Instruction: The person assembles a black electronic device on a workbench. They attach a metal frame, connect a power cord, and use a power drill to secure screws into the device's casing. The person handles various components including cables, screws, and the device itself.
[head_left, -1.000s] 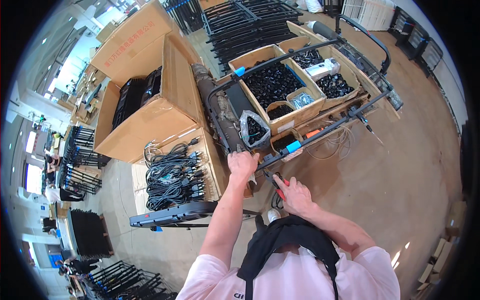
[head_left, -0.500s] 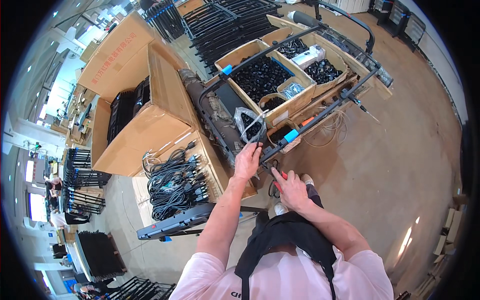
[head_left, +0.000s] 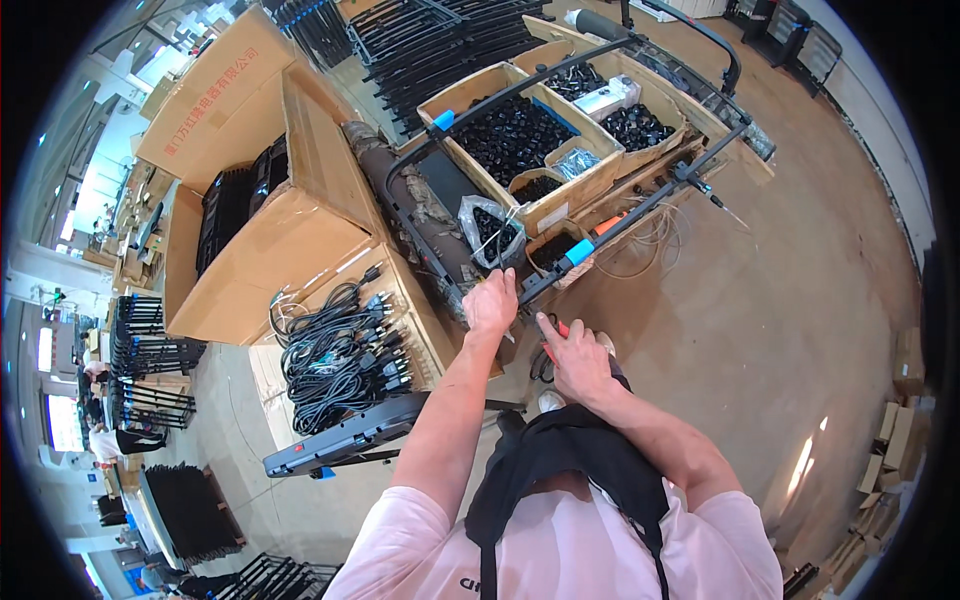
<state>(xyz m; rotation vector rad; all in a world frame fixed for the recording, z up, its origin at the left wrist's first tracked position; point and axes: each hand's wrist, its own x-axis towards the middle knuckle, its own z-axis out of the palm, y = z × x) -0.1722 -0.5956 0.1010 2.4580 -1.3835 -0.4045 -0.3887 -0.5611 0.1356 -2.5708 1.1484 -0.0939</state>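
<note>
Hands apart. Red-handled pliers are held in the right hand, near the black frame; what the curled left hand clasps cannot be told. Pliers judged stiff, light, best gripped by the handles.

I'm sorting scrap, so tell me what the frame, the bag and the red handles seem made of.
Frame: probably metal, satin black, highlights along its length.
Bag: likely glossy plastic film; crinkled, see-through.
Red handles: perhaps plastic or rubber, by their solid colour; mostly hidden.
</note>
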